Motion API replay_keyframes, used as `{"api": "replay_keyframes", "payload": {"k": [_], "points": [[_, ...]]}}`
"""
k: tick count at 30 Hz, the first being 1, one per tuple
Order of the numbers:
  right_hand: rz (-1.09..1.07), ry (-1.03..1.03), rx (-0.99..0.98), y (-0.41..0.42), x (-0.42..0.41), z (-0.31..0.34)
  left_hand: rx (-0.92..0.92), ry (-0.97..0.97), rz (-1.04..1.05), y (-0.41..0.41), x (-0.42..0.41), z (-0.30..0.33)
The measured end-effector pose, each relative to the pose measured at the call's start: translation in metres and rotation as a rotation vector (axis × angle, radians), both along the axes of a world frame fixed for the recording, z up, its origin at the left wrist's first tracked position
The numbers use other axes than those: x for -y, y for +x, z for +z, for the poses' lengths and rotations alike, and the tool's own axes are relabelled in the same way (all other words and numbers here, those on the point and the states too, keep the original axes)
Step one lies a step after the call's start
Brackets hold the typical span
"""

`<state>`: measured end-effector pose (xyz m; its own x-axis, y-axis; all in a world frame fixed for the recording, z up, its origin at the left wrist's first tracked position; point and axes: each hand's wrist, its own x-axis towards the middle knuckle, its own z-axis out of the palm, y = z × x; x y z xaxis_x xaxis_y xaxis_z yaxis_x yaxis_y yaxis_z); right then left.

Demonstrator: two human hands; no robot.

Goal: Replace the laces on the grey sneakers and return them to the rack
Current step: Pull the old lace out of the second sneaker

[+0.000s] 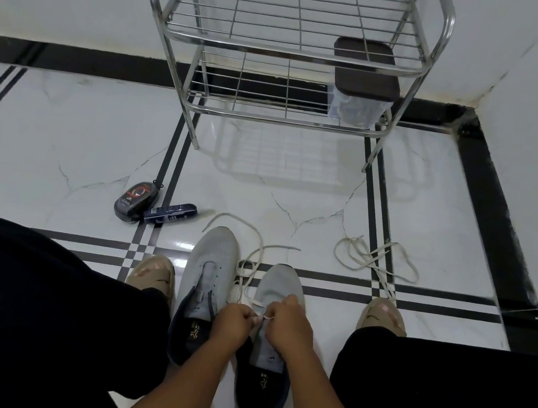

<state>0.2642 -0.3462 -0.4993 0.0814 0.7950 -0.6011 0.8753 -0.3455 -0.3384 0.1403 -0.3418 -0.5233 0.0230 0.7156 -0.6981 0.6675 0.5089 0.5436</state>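
Both hands are working over the right grey sneaker, which is lying toe-away from the person, its long axis running from the heel near the wrists out toward the metal rack. The left hand and the right hand are meeting just above the sneaker's eyelet row, each one pinching the cream lace between curled fingers; neither is clearly nearer. From the grip the lace is trailing forward past the toe, looping on the floor between this sneaker and the left grey sneaker, which is sitting just beside it and showing no lace. A second cream lace is lying loose to the right of the sneaker, well apart. The lace looks flat and limp.
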Motion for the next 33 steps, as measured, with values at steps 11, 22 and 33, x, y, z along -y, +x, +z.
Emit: {"api": "replay_keyframes", "payload": {"k": [11,22,33], "points": [[-0.191,-0.152,-0.022,0.014,-0.018,-0.006,-0.048,-0.016,-0.012,0.007,0.004,0.0],[-1.765,0.255,-1.0,0.071,-0.05,0.04,-0.038,0.026,-0.033,-0.003,0.007,-0.003],[-0.135,-0.163,0.018,-0.006,0.009,-0.014,-0.059,0.017,-0.06,-0.002,0.007,0.004]]}}
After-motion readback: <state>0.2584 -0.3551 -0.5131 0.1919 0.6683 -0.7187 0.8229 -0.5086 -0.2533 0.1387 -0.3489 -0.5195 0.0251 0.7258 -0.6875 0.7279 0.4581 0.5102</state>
